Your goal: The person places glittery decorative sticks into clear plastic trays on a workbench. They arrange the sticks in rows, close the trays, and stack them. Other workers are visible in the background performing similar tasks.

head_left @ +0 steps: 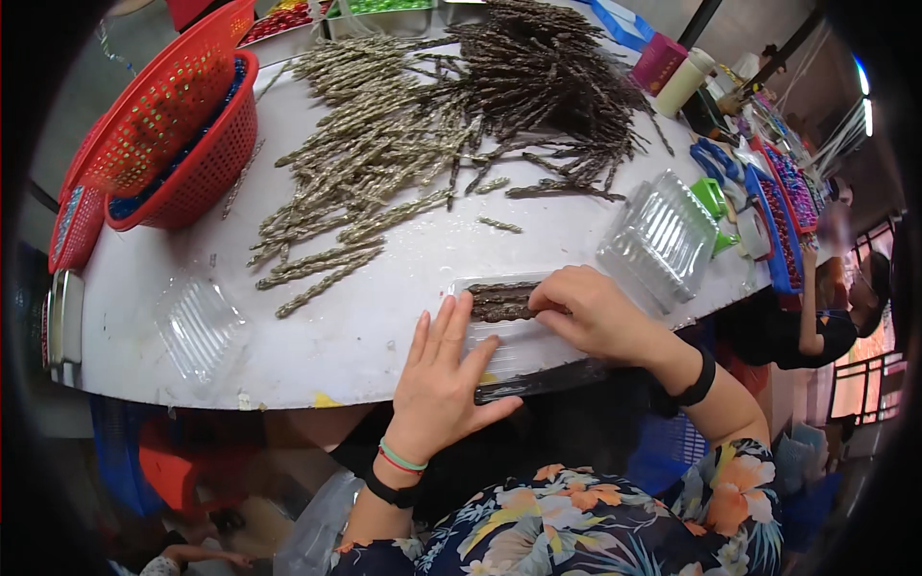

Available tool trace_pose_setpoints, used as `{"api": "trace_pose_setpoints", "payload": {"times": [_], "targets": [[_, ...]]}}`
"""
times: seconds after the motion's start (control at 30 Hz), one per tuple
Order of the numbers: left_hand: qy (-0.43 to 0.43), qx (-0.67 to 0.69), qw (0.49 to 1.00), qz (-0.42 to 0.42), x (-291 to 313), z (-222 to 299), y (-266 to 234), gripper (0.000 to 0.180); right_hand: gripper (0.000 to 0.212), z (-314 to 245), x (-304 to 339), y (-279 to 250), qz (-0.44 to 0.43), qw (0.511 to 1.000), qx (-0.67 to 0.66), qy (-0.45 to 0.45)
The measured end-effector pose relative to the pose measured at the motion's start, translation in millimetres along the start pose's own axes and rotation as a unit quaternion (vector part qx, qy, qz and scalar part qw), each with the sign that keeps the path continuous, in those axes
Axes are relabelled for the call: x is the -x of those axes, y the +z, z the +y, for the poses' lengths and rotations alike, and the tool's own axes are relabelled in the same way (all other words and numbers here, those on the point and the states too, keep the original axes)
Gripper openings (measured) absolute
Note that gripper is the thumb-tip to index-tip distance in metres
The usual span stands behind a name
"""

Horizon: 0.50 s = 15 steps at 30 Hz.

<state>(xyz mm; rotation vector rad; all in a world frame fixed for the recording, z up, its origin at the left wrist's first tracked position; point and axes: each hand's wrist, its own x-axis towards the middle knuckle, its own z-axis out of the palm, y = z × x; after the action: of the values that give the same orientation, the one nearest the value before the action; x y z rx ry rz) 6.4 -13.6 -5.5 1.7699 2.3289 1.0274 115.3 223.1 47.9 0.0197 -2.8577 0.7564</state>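
Observation:
In front of me on the white table lies a clear plastic tray [509, 336] with ridged slots. Several dark brown twisted strands [499, 301] sit side by side in its far slots. My left hand [444, 379] is open, its fingers spread, with the fingertips at the strands' left ends and the tray's left edge. At the strands' right ends, my right hand [594, 312] has its fingers bent and pinched together on them. Those fingers partly hide the ends. Beyond the tray lies a pile of loose dark strands [538, 72], beside a pile of gold-beige twisted strands [360, 144].
A stack of clear ridged trays [663, 240] stands at the right, near a green tape dispenser [711, 202] and blue scissors [715, 158]. Another clear tray [202, 326] lies left. Red perforated baskets [182, 197] stand far left. A co-worker [826, 326] is at the right.

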Motion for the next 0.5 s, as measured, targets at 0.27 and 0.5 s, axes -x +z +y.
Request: {"api": "trace_pose_setpoints", "payload": {"times": [0.27,0.5], "targets": [[-0.001,0.002,1.0,-0.012,-2,-1,1,0.069,0.006,6,0,12,0.007,0.999,0.016,-0.033],[-0.002,-0.019,1.0,-0.013,-3,4,-2,0.068,0.015,100,-53,-36,0.068,0.96,0.231,0.144]]}}
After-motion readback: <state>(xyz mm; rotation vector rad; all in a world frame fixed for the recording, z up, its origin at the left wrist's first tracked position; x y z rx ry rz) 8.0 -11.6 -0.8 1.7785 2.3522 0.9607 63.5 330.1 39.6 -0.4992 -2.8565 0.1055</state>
